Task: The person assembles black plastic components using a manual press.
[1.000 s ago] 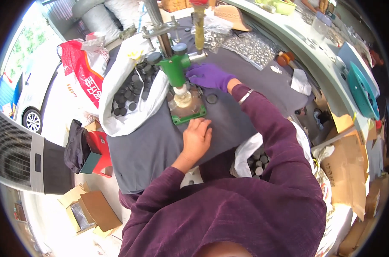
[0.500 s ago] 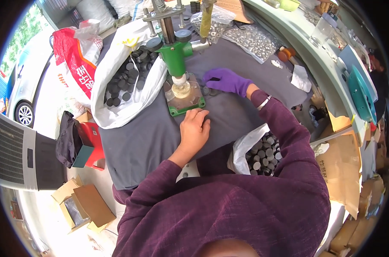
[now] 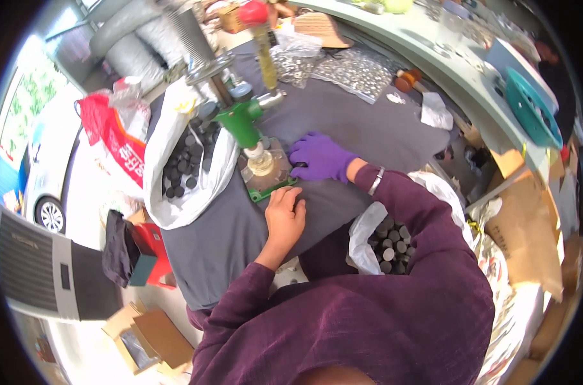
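On the dark cloth stands a green hand press [image 3: 239,123] with a spring on top and a pale round die [image 3: 261,163] on its base. My left hand [image 3: 285,217] is bare. Its loosely bent fingers rest at the front edge of the base, with nothing seen in them. My right hand [image 3: 323,158], in a purple glove, is at the base's right side, thumb and fingers closed around a small black disc [image 3: 299,165]. The glove partly hides that disc. A white sack [image 3: 224,168] of black discs [image 3: 183,165] lies left of the press.
A second white bag [image 3: 365,240] of dark discs sits by my lap. The press lever [image 3: 264,58] has a red knob. Clear bags of small metal parts [image 3: 356,74] and a hammer [image 3: 407,80] lie at the back. A cooler [image 3: 34,263] and open carton [image 3: 156,337] stand at left.
The whole view has shifted and tilted. My right hand has come down and closer to the front of the press base, with a black disc now showing at its fingers. My left hand stays at the base.
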The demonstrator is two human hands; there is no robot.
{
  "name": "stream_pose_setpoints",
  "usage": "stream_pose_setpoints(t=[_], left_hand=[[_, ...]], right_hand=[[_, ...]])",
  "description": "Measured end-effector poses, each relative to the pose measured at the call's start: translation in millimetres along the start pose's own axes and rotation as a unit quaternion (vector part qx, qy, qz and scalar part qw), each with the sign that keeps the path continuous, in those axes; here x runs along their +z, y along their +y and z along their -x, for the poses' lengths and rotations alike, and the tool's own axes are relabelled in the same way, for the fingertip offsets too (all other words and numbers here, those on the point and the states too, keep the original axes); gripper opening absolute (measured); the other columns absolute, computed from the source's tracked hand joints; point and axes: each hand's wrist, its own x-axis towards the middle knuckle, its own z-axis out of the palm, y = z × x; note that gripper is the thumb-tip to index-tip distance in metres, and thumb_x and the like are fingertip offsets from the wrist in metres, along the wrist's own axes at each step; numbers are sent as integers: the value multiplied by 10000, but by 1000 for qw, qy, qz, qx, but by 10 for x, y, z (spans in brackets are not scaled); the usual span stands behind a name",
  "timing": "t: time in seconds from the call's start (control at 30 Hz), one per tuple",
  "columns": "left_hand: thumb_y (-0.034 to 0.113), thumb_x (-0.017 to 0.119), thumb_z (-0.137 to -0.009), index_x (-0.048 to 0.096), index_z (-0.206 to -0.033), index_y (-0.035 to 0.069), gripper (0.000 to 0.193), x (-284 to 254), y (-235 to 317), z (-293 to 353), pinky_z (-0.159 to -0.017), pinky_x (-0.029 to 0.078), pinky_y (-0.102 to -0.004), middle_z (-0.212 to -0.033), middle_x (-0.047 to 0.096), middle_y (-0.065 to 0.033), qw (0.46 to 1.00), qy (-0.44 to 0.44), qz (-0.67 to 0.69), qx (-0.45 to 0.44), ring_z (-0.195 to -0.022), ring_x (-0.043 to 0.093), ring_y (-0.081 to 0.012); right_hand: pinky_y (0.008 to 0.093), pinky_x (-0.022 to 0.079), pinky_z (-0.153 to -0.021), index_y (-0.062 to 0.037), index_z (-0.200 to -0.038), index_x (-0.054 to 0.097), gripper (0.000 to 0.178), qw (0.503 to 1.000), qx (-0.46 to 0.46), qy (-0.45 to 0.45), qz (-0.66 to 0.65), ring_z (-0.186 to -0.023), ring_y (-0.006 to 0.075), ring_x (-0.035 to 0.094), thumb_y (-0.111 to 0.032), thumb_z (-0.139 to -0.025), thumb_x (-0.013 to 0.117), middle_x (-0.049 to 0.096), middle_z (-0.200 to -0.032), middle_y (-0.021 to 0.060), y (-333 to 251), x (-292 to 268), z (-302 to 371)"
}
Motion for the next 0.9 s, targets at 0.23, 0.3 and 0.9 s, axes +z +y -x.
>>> stream_pose_setpoints(t=[0.23, 0.3, 0.9], left_hand=[[-1, 654, -733, 637, -977, 19, 245, 22, 26, 5, -776, 484, -370, -978, 623, -130, 999, -12, -31, 9, -893, 592, -307], [-2, 653, -733, 636, -980, 19, 249, 21, 30, 7, -778, 484, -377, -976, 622, -132, 999, -11, -39, 17, -896, 592, -310], [342, 750, -764, 311, -1362, -102, 864, 942, 37, -677, -1109, 236, -496, -1425, 343, -290, 973, -112, -172, -103, -1344, 290, -429]], right_hand=[[500, 370, -954, -157, -979, 672, 362, 993, 68, -26, 96, -1058, 273, 557, -467, -831, 560, 622, -1101, 58, 122, -69, 197], [510, 361, -961, -168, -995, 673, 376, 991, 96, -51, 75, -1089, 282, 542, -483, -840, 539, 617, -1128, 56, 143, -102, 255], [386, 446, -932, -71, -1132, 623, 387, 995, 57, 51, -63, -1067, 310, 582, -353, -920, 463, 646, -1110, 126, 669, -65, 309]])
